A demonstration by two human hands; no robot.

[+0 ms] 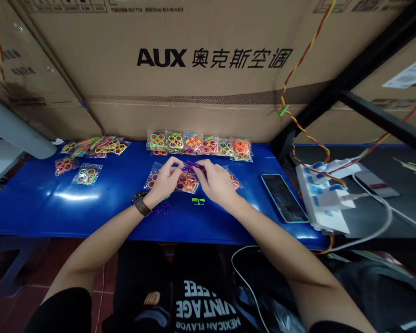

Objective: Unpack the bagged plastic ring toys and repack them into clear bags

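Small purple plastic pieces (190,165) are pinched between the fingertips of my left hand (165,179) and my right hand (217,181). Both hands are closed on them, above the middle of the blue tabletop (114,208). Under the fingers lie clear packets with orange rings (186,181), partly covered by my hands. A bright green plastic piece (198,201) rests on the table in front of them. Beside my left wrist is a loose purple piece (162,209). The exact shape of the held pieces is too small to tell.
Packets of coloured rings (175,142) line the table's back edge. A pile of packets (111,144) and a single packet (87,174) lie at left. To the right are a phone (284,198) and a power strip (321,199) with cables. A large cardboard box (194,101) stands behind.
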